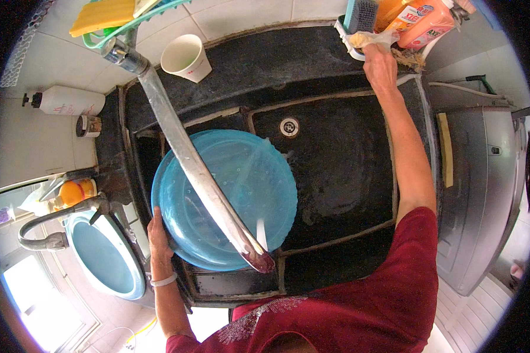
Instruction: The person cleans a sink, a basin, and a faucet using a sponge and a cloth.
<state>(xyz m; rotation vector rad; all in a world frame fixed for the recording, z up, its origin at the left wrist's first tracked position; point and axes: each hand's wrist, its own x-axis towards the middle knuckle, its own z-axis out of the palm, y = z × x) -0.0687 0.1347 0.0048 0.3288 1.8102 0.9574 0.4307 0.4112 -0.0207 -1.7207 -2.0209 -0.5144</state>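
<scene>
A blue plastic basin lies tilted over the left part of the dark sink. Water runs into it from a long metal faucet spout, and some spills over its right rim. My left hand grips the basin's left rim; a pale bracelet is on that wrist. My right hand reaches to the back right corner of the counter, its fingertips on a yellowish piece in thin clear plastic, above a white tray. Whether the fingers are closed on it is hard to see.
A brush and detergent bottles stand at the back right. A paper cup is on the back ledge. At left are a white bottle, a jar and a light-blue washbasin with a curved faucet. A grey appliance stands at right.
</scene>
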